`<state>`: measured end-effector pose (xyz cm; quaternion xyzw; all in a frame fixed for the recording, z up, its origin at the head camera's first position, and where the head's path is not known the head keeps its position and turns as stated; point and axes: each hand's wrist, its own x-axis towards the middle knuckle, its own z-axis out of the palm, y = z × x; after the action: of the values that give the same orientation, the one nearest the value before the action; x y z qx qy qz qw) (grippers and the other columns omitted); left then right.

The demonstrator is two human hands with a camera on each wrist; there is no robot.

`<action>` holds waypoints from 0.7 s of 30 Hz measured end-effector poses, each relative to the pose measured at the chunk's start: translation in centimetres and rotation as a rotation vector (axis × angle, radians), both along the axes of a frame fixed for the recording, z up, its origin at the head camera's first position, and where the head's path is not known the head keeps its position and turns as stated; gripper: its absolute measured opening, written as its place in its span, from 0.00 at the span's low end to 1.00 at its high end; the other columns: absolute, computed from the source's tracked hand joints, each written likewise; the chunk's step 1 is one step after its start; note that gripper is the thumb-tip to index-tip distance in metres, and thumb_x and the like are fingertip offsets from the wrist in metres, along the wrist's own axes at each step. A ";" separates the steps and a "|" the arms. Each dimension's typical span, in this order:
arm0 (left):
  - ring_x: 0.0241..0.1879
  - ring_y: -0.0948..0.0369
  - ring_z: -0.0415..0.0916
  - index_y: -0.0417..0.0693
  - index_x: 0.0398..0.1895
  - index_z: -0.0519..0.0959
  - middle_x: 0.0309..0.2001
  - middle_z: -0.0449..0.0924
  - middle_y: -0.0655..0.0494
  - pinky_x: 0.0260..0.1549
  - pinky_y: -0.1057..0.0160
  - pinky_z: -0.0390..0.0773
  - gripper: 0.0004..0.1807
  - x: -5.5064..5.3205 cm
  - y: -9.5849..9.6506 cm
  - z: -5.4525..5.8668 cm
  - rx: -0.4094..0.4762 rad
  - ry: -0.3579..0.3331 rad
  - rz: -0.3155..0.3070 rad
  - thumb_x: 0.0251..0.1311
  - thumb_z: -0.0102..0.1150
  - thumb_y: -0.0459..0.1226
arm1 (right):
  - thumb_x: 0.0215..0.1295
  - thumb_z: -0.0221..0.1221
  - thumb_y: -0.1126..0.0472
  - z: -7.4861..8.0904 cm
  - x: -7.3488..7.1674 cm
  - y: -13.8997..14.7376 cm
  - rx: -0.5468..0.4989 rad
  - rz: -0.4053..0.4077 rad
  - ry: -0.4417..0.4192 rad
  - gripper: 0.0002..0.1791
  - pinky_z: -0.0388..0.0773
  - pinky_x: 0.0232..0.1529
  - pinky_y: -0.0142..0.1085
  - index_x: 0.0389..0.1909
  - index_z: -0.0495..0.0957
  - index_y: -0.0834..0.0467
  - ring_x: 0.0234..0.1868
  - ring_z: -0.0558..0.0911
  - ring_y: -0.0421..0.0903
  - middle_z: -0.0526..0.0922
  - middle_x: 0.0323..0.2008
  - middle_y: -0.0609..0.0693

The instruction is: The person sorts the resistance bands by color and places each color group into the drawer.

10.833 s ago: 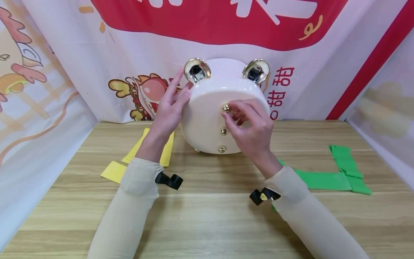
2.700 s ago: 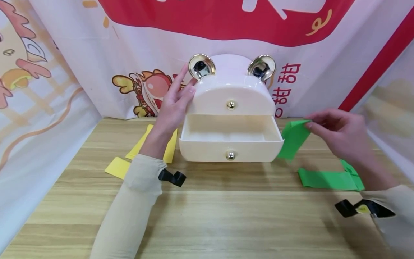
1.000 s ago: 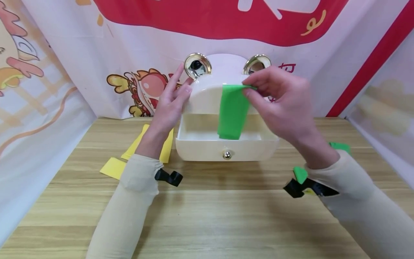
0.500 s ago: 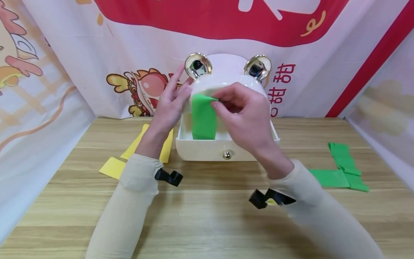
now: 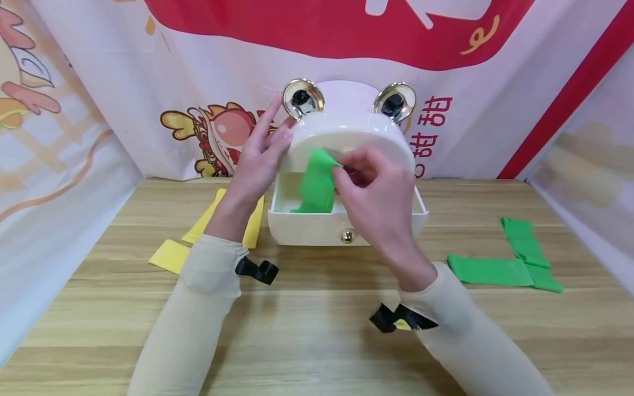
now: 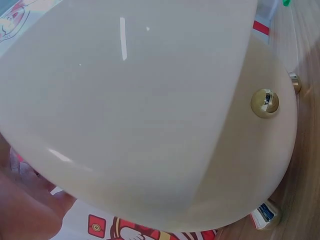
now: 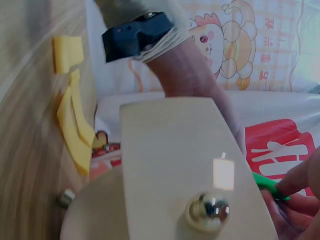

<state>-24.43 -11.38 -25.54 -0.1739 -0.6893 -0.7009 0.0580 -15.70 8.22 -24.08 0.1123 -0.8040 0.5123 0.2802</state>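
One green strip [image 5: 318, 184] hangs from the right hand [image 5: 380, 198], its top pinched between thumb and fingertips and its lower end bending inside the pulled-out drawer [image 5: 307, 230]; the high hold probably leaves the fingers clear of the drawer's front. The left hand [image 5: 261, 159], fingers extended, lies against the side of the box [image 5: 349, 131], likely to steady it. Other green strips [image 5: 492, 271] lie on the worktop [image 5: 317, 335] to the right, yellow strips [image 5: 170, 256] to the left.
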 end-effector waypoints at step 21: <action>0.81 0.68 0.61 0.82 0.83 0.57 0.82 0.64 0.64 0.81 0.52 0.65 0.34 0.1 0.2 0.1 0.003 0.001 -0.004 0.82 0.50 0.40 | 0.68 0.70 0.56 -1.2 -0.1 5.3 0.529 -0.172 -0.156 0.09 0.74 0.45 0.48 0.40 0.90 0.58 0.34 0.89 0.51 0.94 0.34 0.52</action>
<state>-24.38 -11.15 -25.40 -0.1754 -0.6878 -0.7021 0.0571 -15.77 13.47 -25.27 0.0730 -0.9354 0.2662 0.2211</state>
